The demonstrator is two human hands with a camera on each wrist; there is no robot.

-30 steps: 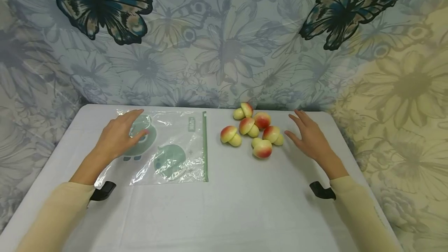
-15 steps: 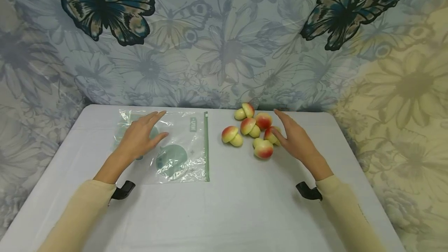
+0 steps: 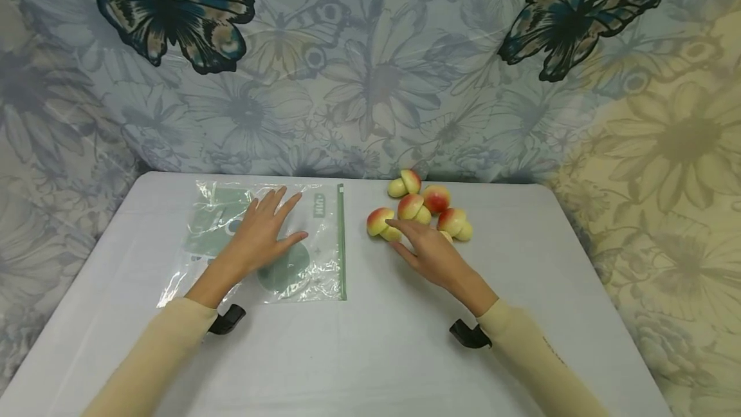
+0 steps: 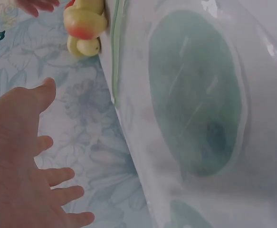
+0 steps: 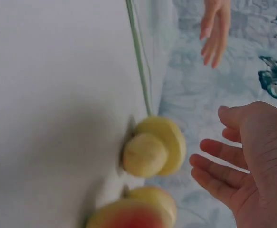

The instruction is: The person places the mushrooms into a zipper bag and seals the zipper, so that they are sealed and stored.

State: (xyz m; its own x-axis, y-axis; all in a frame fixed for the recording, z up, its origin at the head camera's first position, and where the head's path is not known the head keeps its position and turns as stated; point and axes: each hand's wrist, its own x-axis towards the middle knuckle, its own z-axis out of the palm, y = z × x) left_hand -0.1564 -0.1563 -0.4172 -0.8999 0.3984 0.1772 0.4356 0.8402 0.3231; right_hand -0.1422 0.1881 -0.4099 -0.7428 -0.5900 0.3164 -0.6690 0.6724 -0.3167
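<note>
We see the right hand [image 3: 431,253] reaching in from the right with its thumb and fingers parted and nothing between them. From the head its fingertips overlap the leftmost red-and-yellow, mushroom-shaped piece [image 3: 377,219], but in the right wrist view we find a gap between the fingers and the nearest piece.

Our left hand [image 3: 260,237] is spread wide, with the thumb well away from the fingers, and holds nothing. Below it we see a clear plastic bag [image 3: 324,243], printed with green rounded shapes and lying on the left half of the desk; the left wrist view shows the hand apart from it. A green strip [image 3: 341,243] runs down the bag's right edge, near the leftmost piece.

Around the right hand we count 4 more similar pieces [image 3: 436,199] in plain view, clustered at the far side of the desk, 1 of them near the back edge. A small bit of another shows behind the hand, mostly hidden.

At our wrists sit 2 black devices [image 3: 470,334], below cream sleeves [image 3: 532,352]. Everything rests on a white desk [image 3: 347,352], and behind it hangs a pale floral backdrop [image 3: 376,82] with dark-edged blue and tan butterflies [image 3: 168,11].
</note>
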